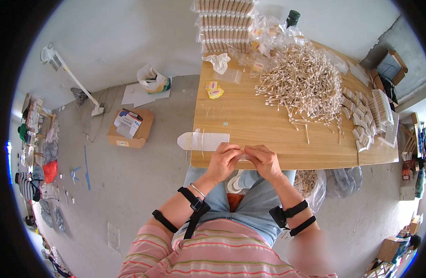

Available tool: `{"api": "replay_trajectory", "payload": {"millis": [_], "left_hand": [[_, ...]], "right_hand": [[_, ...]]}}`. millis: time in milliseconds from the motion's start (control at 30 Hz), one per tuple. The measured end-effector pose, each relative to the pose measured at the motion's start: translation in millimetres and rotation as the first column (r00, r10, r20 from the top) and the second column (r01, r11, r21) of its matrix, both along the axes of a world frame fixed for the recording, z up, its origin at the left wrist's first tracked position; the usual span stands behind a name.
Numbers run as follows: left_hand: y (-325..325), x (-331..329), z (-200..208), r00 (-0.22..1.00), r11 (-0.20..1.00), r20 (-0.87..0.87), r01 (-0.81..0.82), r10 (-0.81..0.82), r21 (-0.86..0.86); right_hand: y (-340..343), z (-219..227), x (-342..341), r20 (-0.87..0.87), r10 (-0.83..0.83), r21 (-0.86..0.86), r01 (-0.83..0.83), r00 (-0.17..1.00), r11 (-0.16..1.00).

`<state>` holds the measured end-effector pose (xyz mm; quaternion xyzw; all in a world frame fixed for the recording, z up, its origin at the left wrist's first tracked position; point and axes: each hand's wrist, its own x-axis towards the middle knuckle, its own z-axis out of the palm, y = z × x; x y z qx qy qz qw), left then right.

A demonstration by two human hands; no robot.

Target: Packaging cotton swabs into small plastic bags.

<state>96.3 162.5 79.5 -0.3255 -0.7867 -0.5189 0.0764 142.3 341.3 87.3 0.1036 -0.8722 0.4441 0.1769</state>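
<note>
My left hand [225, 158] and my right hand [264, 160] meet at the near edge of the wooden table [268, 134]. The fingers of both are closed in a pinch around something small and whitish, mostly hidden by the fingertips, so its kind cannot be made out. Beside my left hand lies a white card strip [216, 140] with a pointed left end that sticks out past the table's left edge. Beyond my right hand spreads a big heap of loose cotton swabs [305, 81], with a few strays on its near side.
Stacked packs of cotton swabs [226, 27] rise at the back, next to crumpled clear bags [268, 34] and a dark bottle [293, 17]. Small white packets [361, 118] crowd the right. Yellow labels [214, 90] lie at left. A cardboard box [130, 128] stands on the floor.
</note>
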Motion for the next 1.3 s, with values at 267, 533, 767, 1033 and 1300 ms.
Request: {"api": "replay_trajectory", "payload": {"millis": [267, 533, 767, 1033, 1300], "left_hand": [[-7.9, -0.8, 10.6, 0.919, 0.980, -0.393, -0.055, -0.025, -0.190], [-13.1, -0.3, 21.2, 0.863, 0.949, -0.496, -0.075, -0.093, -0.307], [-9.5, -1.9, 17.9, 0.832, 0.939, -0.548, -0.115, -0.088, -0.324], [-9.6, 1.0, 12.2, 0.838, 0.945, -0.539, -0.108, -0.080, -0.307], [-3.9, 4.9, 14.9, 0.990, 0.986, -0.139, -0.025, 0.002, -0.165]], "right_hand": [[0.0, 5.3, -0.6, -0.174, 0.002, 0.251, 0.042, 0.985, 0.967], [1.3, 4.6, 4.2, -0.352, 0.092, 0.437, 0.077, 0.931, 0.896], [1.6, 1.4, 0.4, -0.353, 0.096, 0.530, 0.114, 0.931, 0.840], [0.6, -5.0, 3.5, -0.387, 0.125, 0.566, 0.128, 0.914, 0.814], [-7.7, -3.8, 8.6, -0.354, 0.012, 0.432, 0.152, 0.935, 0.889]]}}
